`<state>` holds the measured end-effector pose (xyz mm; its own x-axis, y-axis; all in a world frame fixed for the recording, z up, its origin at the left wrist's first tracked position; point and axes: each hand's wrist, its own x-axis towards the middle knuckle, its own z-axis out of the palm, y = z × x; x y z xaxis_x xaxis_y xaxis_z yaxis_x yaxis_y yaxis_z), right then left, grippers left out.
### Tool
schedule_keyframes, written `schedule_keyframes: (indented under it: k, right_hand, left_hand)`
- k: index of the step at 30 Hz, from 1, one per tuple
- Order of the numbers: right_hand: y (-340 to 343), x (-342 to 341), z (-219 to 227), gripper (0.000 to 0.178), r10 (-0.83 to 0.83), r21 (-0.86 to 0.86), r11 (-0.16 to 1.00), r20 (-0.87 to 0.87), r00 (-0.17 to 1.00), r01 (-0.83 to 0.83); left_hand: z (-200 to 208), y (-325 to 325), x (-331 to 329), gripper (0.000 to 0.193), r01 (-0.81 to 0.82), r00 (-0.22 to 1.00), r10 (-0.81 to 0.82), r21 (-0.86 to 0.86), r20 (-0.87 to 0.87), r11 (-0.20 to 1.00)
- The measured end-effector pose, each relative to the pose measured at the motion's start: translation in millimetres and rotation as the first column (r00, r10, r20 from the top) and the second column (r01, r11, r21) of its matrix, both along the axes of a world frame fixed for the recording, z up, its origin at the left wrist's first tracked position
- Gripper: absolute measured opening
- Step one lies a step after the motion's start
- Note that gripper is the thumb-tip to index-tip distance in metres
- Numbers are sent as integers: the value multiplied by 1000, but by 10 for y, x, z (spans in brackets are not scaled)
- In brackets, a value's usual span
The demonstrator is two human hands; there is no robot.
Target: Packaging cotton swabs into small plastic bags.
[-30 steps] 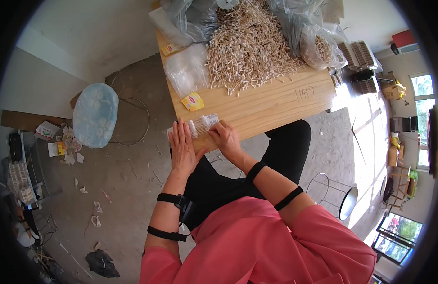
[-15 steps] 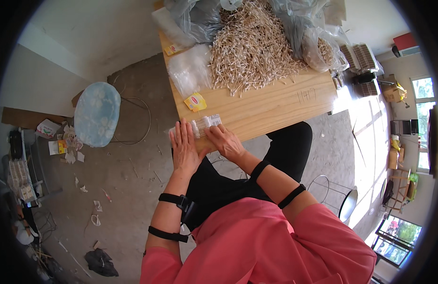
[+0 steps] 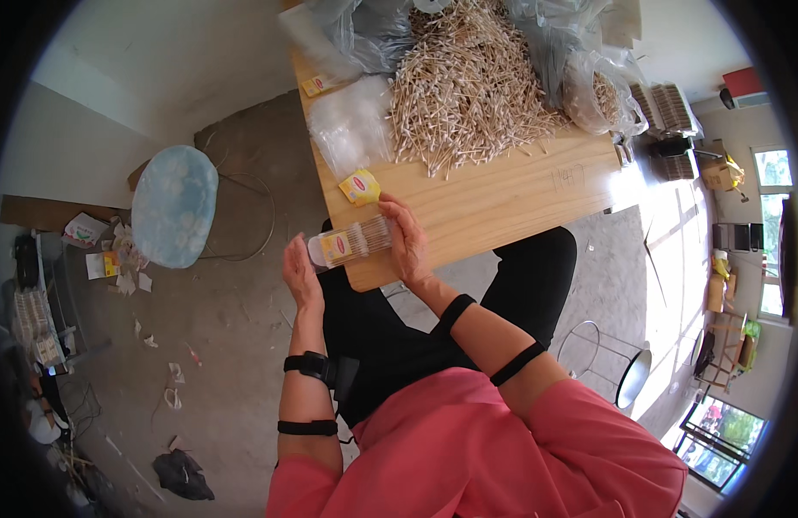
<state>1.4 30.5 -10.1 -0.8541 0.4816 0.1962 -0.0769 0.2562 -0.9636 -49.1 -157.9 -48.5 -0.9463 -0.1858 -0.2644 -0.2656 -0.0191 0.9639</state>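
Observation:
A clear packet of cotton swabs (image 3: 357, 241) with a yellow and red label lies at the near left corner of the wooden table. Its left end sticks out past the table edge. My left hand (image 3: 302, 273) is upright beside that end, fingers stretched out and close together, at or near the plastic. At the packet's other end, my right hand (image 3: 406, 243) rests along it with long, slightly bent fingers; its thumb is hidden. Just beyond the packet lies a yellow label card (image 3: 360, 187). Farther back is a stack of clear plastic bags (image 3: 350, 125).
A large heap of loose cotton swabs (image 3: 472, 91) covers the table's far part, between grey plastic bags (image 3: 364, 34). A clear bag of swabs (image 3: 593, 95) stands at the far right of the table (image 3: 502, 198). A blue-covered stool (image 3: 174, 205) stands on the left.
My hands have drawn apart from on top of the packet to its two ends. The packet's yellow label now shows, where my left hand and a white printed side were seen before.

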Motion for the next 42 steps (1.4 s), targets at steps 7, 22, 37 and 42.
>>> schedule_keyframes:
  k: [7, 22, 37, 42]
  right_hand:
    - [-132, -32, -181, 26, -35, -132, 991, -38, 999, 29]
    - [-549, -141, -112, 24, -34, -342, 940, -49, 998, 15]
    - [1337, -452, 112, 33, -476, 545, 818, 467, 745, 181]
    - [1520, -109, 38, 24, -363, 502, 858, 449, 816, 106]
  left_hand:
    - [52, 154, 40, 29, 209, 976, -218, -242, -14, 948]
    - [86, 300, 63, 27, 128, 959, -227, -452, -170, 883]
    - [726, 622, 620, 24, 316, 687, -633, -639, -356, 702]
    - [709, 804, 768, 22, 441, 664, -701, -620, -262, 649]
